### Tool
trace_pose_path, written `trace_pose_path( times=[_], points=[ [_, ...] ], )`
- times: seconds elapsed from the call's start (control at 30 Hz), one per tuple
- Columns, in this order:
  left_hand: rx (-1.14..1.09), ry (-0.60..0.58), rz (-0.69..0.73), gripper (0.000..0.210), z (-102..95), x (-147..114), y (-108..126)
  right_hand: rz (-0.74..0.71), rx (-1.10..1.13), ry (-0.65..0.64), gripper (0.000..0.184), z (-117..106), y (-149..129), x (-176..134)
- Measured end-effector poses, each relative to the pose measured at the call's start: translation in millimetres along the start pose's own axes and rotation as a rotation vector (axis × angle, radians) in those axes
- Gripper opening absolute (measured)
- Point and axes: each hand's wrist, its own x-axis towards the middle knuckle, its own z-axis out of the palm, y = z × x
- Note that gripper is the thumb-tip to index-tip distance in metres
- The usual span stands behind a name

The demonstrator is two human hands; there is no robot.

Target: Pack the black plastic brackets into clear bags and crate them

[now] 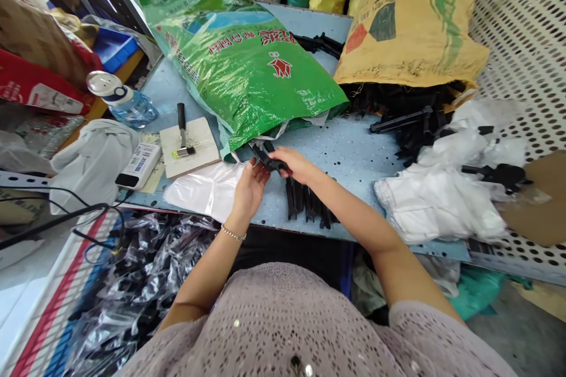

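Observation:
My right hand (295, 165) is closed on a black plastic part (270, 159), a slim piece held at the mouth of the green sack (260, 70). Just left of it, my left hand (250, 189) is turned palm up, its fingers stretched out towards the part's underside. Whether those fingertips touch it, I cannot tell. White plastic bags (206, 188) lie flat under and beside my left wrist. Below my right forearm, several similar black parts (305, 200) stand in a row on the blue table (349, 153).
A yellow sack (411, 29) spills black parts (411, 123) at the right, behind crumpled white bags (437, 188). On the left are a brush (181, 123) on a board (201, 135), a white device (140, 165) and a bottle (128, 103). Bagged parts (137, 277) fill a container below.

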Motion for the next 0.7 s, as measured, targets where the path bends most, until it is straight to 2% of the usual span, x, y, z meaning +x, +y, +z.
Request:
trace_pose_path(
  times=[0.07,0.13,0.17,0.23,0.3,0.37,0.47,0.57,0.63,0.7],
  points=[
    [-0.043,-0.075,-0.070,0.052,9.8,-2.0,5.3,0.045,0.039,-0.075,0.028,-6.1,21.8,-41.0],
    [-0.023,-0.135,-0.122,0.054,19.5,-9.9,6.7,0.005,-0.098,-0.125,0.036,-11.0,33.9,-77.4],
    [0.000,-0.154,-0.134,0.053,23.2,-15.3,6.3,-0.042,-0.216,-0.109,0.040,-13.5,35.5,-91.4],
    [0.059,-0.182,-0.134,0.055,27.6,-27.1,4.7,-0.176,-0.483,0.031,0.045,-18.7,31.4,-109.1],
    [0.126,-0.193,-0.118,0.068,28.7,-37.3,3.0,-0.326,-0.696,0.243,0.042,-23.5,22.3,-113.9],
    [0.204,-0.199,-0.107,0.086,28.1,-44.4,1.9,-0.462,-0.848,0.374,0.037,-26.7,14.2,-109.9],
    [0.303,-0.233,-0.131,0.095,26.1,-50.4,2.8,-0.641,-1.008,0.326,0.040,-27.8,8.8,-98.4],
    [0.368,-0.253,-0.125,0.092,24.0,-52.9,6.0,-0.683,-0.968,0.203,0.045,-26.9,8.0,-89.0],
    [0.411,-0.237,-0.042,0.091,23.1,-52.5,7.5,-0.569,-0.746,0.131,0.048,-25.9,7.6,-84.0],
    [0.437,-0.219,0.044,0.092,22.8,-49.9,7.5,-0.391,-0.445,0.029,0.052,-24.8,8.2,-80.2]
  ],
)
